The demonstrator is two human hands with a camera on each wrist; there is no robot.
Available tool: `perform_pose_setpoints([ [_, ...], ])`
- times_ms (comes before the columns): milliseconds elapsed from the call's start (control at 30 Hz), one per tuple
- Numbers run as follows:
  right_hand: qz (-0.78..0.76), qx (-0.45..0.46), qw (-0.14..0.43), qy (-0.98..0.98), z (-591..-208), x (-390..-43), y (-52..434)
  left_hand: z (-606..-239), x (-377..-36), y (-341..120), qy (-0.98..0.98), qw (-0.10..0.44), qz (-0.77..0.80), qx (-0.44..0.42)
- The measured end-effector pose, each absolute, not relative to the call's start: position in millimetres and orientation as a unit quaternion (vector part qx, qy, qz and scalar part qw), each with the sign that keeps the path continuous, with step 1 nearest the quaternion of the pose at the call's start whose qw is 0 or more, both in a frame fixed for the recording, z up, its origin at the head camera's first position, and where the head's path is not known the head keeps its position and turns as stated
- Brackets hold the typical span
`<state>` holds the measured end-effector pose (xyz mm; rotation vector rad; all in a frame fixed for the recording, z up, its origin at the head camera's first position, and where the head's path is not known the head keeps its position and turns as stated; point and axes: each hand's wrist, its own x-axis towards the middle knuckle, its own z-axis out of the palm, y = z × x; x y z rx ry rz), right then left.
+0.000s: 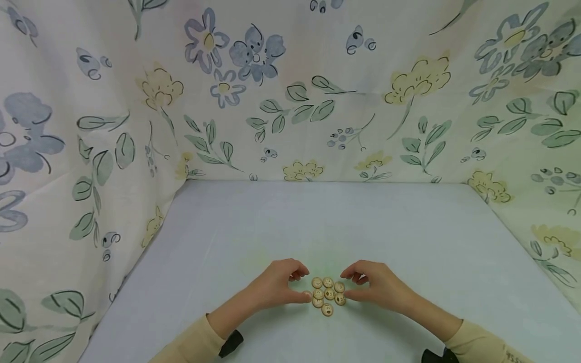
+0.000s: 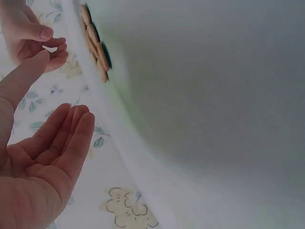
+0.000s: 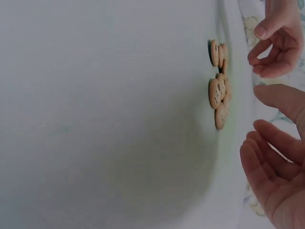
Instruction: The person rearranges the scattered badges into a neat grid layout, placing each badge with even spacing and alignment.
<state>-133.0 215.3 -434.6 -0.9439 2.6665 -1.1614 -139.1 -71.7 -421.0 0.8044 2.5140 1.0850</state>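
Note:
Several small round tan cookies (image 1: 329, 294) with dark face markings lie in a loose cluster on the table, most of them touching; one sits a little nearer the front. My left hand (image 1: 277, 287) is at the cluster's left, its thumb tip close to or touching the edge. On the other side is my right hand (image 1: 381, 286), thumb beside the rightmost cookies. Both hands have thumb and fingers apart, fingers loosely bent, with nothing held. In the left wrist view the cookies (image 2: 92, 38) appear edge-on; in the right wrist view the cookies (image 3: 215, 94) show printed faces.
A white cloth-covered table (image 1: 317, 222) spreads around the cluster. Floral curtains (image 1: 290, 101) hang along its back and both sides. A dark strap piece (image 1: 231, 344) shows under the left sleeve, and another dark piece (image 1: 439, 356) by the right sleeve.

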Motion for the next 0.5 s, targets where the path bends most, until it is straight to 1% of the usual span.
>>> perform_pose_setpoints([
  [67, -0.379, -0.317, 0.042, 0.869, -438, -131, 214, -426, -139, -71, 0.876, 0.144, 0.362, 0.285],
  [233, -0.373, -0.344, 0.022, 0.861, -444, -126, 212, -436, -137, -68, 0.884, 0.134, 0.329, 0.305],
  [367, -0.373, -0.359, 0.01, 0.855, -449, -125, 209, -437, -135, -65, 0.892, 0.119, 0.296, 0.32],
  [500, -0.376, -0.362, 0.011, 0.853, -453, -124, 208, -437, -133, -63, 0.9, 0.117, 0.274, 0.317],
])
